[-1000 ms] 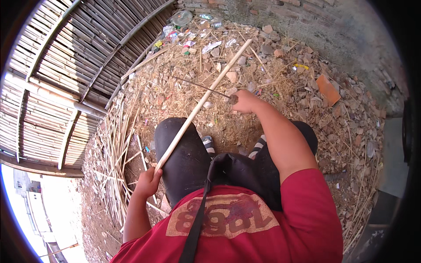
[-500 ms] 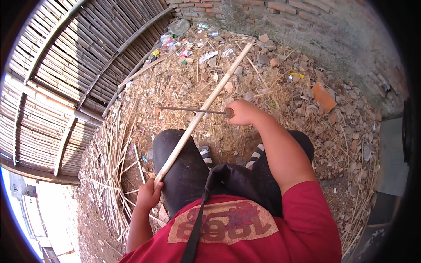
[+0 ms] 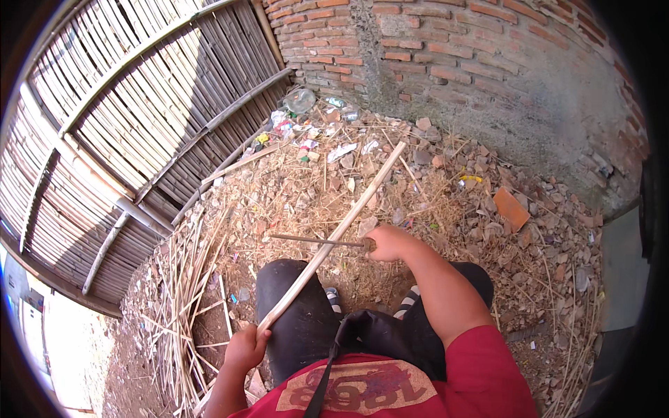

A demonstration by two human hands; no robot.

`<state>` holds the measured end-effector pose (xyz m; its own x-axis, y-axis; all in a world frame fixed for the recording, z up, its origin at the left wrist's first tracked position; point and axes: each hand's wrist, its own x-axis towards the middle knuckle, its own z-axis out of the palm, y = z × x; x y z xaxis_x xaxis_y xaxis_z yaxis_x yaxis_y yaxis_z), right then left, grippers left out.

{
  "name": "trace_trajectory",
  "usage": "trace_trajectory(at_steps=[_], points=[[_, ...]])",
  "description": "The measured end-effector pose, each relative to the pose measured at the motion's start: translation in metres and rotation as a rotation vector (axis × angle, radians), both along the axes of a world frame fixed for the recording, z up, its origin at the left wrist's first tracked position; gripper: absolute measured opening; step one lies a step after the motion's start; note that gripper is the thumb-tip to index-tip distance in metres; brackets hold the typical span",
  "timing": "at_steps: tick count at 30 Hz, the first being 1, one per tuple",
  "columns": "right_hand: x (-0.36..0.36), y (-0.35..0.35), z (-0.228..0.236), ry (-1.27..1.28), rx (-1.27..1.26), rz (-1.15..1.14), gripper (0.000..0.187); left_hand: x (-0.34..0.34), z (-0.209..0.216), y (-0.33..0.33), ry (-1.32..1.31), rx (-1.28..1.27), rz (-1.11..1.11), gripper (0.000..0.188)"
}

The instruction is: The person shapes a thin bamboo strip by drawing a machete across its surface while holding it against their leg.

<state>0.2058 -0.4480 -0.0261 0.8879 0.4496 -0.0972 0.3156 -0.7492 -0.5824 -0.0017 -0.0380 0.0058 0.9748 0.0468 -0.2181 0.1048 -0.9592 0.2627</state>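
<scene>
My left hand (image 3: 245, 348) is closed around the near end of a long pale bamboo strip (image 3: 372, 188), beside my left thigh. The strip slants up and away to the right, passing over my left knee. In my right hand (image 3: 391, 244), closed on a short round handle, is a long knife (image 3: 300, 239) with a thin dark blade seen almost edge-on. The blade lies across the strip about midway along it, its tip out to the left. Whether it cuts into the strip cannot be made out.
Loose bamboo strips (image 3: 185, 306) lie heaped on the left. Rubble, dry straw and litter cover the ground, with a broken orange tile (image 3: 511, 209) on the right. A bamboo wall (image 3: 139, 104) stands left, a brick wall (image 3: 474, 76) ahead.
The view has tilted up, so everything sits lower and more wall shows. The knife crosses the strip slightly nearer my left hand. Both hands keep their holds.
</scene>
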Motion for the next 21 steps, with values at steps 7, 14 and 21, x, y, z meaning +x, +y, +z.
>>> trace_trajectory(at_steps=[7, 14, 21], points=[[-0.010, 0.013, 0.003, -0.035, -0.103, -0.032, 0.026, 0.017, -0.003, 0.000, -0.015, 0.000, -0.071, 0.049], [0.011, 0.000, -0.025, 0.054, 0.096, -0.274, 0.022, 0.024, 0.005, 0.000, 0.004, -0.078, -0.076, 0.050], [0.028, -0.032, -0.064, 0.182, 0.055, -0.415, 0.031, 0.034, 0.013, 0.002, 0.114, -0.100, -0.070, 0.054]])
